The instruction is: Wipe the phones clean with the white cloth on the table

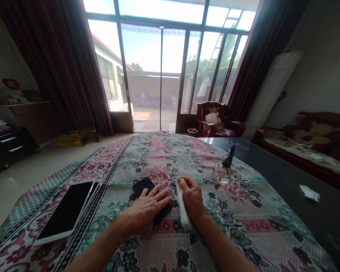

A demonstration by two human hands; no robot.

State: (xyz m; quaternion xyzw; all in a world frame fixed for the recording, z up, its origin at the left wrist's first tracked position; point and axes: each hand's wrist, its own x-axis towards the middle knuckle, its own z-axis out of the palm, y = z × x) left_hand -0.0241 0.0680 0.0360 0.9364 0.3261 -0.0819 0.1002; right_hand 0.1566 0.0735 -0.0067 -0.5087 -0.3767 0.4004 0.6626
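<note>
My left hand lies with its fingers spread over a dark, flat, rectangular object, pressing it against the patterned tablecloth. Much of that object is hidden under the palm, and I cannot tell its exact kind. Just to the right, my right hand is closed around the upper end of a folded white cloth, whose lower end hangs along the wrist. A tablet with a black screen and white edge rests to the left of my left hand.
A clear bottle with a black top stands beyond my right hand. Crumpled white paper lies on the dark tabletop at right. Behind are glass doors, a wooden chair and a sofa.
</note>
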